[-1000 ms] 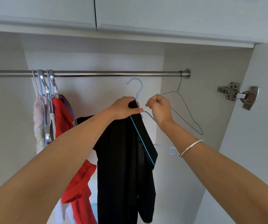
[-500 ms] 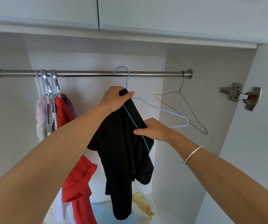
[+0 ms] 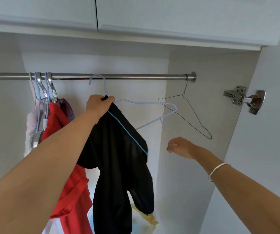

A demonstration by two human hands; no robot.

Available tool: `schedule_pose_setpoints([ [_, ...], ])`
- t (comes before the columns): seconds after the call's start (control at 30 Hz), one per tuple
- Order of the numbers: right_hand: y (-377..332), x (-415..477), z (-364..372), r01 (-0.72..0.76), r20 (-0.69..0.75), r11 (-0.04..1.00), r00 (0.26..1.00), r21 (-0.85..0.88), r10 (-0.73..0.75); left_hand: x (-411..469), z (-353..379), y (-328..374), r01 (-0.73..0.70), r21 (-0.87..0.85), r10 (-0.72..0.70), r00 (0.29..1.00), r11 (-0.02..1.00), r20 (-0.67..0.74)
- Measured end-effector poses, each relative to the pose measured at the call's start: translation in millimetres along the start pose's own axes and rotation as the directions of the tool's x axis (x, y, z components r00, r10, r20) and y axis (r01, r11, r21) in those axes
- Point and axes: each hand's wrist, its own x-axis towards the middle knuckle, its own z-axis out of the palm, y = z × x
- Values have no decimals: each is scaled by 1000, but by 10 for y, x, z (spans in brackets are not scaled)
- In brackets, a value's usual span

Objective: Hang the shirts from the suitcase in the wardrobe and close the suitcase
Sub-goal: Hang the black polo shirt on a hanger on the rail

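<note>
Viewing the head camera, I record the left hand (image 3: 100,105) raised inside the wardrobe (image 3: 136,65). Its fingers and thumb are curled tight round the neck of the light blue hanger (image 3: 144,103) and the top of the black shirt (image 3: 119,157). The shirt hangs bunched from the hanger's near arm only. The far arm is bare and points toward the right wall. The hanger's hook overlaps the rail (image 3: 119,76); I cannot tell whether it bears on the bar.

The right hand (image 3: 179,147) is lower, to the right of the shirt and apart from it. Its fingers are loosely curled and hold nothing, and it is slightly blurred. A bracelet (image 3: 218,169) circles that wrist.

At the left of the rail, a cluster of hangers carries a red garment (image 3: 60,119) and a pale pink garment (image 3: 31,119), just beside the left forearm. A bare green wire hanger (image 3: 195,115) hangs at the rail's right end. The door (image 3: 270,149) stands open at right, with its hinge (image 3: 243,98) exposed.
</note>
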Motion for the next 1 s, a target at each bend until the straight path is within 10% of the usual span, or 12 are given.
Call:
schedule_pose_setpoints([
  [0.13,-132,-52,66,31,53,923,997,384,-56,-20,82,38,14,-38,-13,1000,999,23],
  [0.47,-620,-3,342,230,70,874,956,429,-286,-199,420,282,-74,-56,83,979,996,184],
  [0.73,-49,84,259,-4,-82,990,997,-142,-8,-125,203,116,-36,-34,40,991,999,129],
  [1.0,250,36,57,-80,-281,976,959,-204,20,-149,262,-22,-74,194,38,982,978,185],
])
